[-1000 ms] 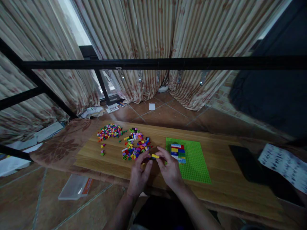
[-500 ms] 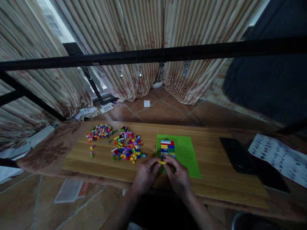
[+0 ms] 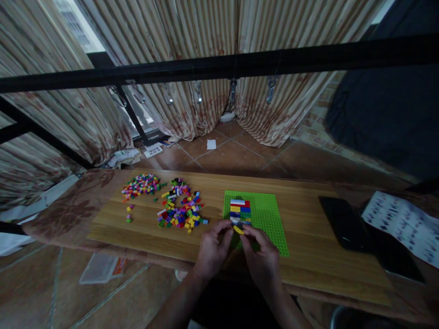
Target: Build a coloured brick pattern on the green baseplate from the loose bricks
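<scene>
A small yellow toy brick (image 3: 238, 230) is held just above the near-left part of the green baseplate (image 3: 265, 221). My left hand (image 3: 213, 246) pinches its left end between thumb and forefinger. The fingertips of my right hand (image 3: 263, 251) close on its right end. Right beyond the fingers, a block of built-up bricks (image 3: 240, 209) in white, red, yellow and blue stands on the baseplate. My hands partly cover the near edge of these bricks and of the plate.
Loose bricks (image 3: 181, 211) lie in a pile left of the baseplate, with smaller pieces (image 3: 142, 184) heaped farther left. On the right are a black tablet-like slab (image 3: 345, 224) and a printed sheet (image 3: 404, 224). A black rail (image 3: 206, 68) crosses beyond the wooden board (image 3: 147, 237).
The yellow brick has turned from nearly level to slanting down toward the right. Both hands have shifted slightly right with it, and the camera view has moved a little.
</scene>
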`<state>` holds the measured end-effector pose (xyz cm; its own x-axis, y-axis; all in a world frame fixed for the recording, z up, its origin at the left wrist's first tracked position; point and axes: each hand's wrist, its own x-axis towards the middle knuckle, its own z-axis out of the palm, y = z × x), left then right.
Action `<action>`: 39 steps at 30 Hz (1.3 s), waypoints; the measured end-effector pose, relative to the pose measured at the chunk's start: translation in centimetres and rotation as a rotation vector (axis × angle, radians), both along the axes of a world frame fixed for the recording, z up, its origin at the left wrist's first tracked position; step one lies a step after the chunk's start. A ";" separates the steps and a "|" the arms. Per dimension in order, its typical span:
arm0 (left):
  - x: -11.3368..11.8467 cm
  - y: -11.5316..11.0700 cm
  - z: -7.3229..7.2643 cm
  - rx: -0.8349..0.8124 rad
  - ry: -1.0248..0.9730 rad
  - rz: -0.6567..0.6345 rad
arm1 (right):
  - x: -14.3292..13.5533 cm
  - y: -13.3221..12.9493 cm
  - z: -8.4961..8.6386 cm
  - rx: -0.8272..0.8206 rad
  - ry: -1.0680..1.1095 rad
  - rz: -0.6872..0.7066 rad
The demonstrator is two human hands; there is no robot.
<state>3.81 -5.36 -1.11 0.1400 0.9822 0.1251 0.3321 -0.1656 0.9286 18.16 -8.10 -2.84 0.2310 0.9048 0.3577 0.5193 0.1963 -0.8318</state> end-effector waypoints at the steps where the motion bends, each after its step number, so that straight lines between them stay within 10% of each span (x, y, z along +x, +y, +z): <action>1: 0.1 0.0 0.1 0.009 0.016 0.007 | 0.0 0.0 0.0 0.018 -0.027 -0.036; 39: 3.5 3.5 0.3 0.137 0.271 0.129 | 1.9 2.7 -0.6 0.002 -0.190 -0.193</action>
<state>7.34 -1.86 -0.76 0.0618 0.9705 0.2330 0.5903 -0.2238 0.7755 20.09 -5.39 -3.41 0.3277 0.8499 0.4127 0.6941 0.0799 -0.7155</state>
